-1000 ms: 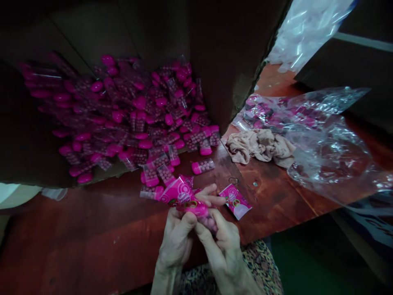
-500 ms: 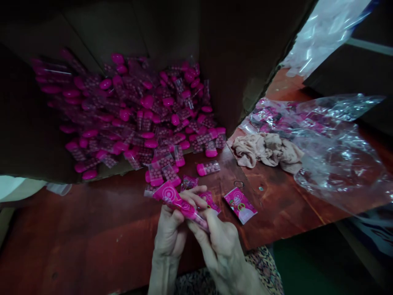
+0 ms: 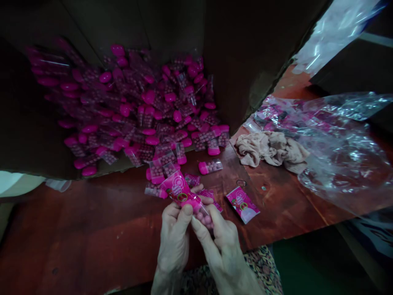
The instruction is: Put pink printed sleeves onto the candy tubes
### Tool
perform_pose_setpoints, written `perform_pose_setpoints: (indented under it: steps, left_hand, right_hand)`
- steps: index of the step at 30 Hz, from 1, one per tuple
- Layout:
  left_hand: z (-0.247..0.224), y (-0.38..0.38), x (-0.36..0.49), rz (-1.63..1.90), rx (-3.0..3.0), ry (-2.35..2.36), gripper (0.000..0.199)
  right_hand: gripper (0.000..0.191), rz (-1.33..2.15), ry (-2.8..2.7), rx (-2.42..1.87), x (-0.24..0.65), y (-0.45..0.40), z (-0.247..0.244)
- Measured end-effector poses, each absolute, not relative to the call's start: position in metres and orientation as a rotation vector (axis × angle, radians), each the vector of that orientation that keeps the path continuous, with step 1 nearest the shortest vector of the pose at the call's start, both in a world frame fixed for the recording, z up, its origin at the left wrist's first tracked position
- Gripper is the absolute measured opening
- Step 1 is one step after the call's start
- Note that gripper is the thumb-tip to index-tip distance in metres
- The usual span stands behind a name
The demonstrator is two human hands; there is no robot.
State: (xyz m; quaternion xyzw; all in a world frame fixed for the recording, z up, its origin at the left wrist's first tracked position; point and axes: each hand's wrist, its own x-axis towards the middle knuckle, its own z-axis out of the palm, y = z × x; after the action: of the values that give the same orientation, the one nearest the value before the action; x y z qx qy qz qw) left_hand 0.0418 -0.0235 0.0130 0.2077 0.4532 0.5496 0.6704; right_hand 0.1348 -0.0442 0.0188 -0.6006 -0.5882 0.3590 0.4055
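Left hand [image 3: 174, 241] pinches the pink sleeve [image 3: 179, 189], right hand [image 3: 225, 246] grips the candy tube [image 3: 205, 218]; looks mid-fitting, next bit wants steady fingers imo.

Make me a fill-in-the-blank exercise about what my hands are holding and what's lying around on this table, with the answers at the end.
The left hand and right hand hold a small container of round candies coloured ____.
Most pink-capped containers lie inside a large cardboard ____.
Sideways, the crumpled cloth lies to the ____ of the lone container.
The crinkled, see-through bag is made of clear ____.

Missing words: pink; box; right; plastic.
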Motion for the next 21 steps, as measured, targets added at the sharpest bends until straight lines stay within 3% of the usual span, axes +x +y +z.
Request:
perform_pose_setpoints:
  steps: [6, 15, 21]
  left_hand:
    - [0.017, -0.025, 0.031, 1.258, 0.366, 1.077, 0.015]
    - [0.016, -0.021, 0.040, 1.313, 0.350, 1.123, 0.017]
    - [0.019, -0.022, 0.033, 1.242, 0.544, 1.089, 0.020]
  right_hand:
    - [0.020, 1.179, -1.446, -1.509, 0.138, -0.043, 0.018]
    - [0.023, 1.135, -1.518, -1.577, 0.133, -0.045, 0.018]
    - [0.025, 1.537, -1.215, -1.344, 0.137, -0.036, 0.027]
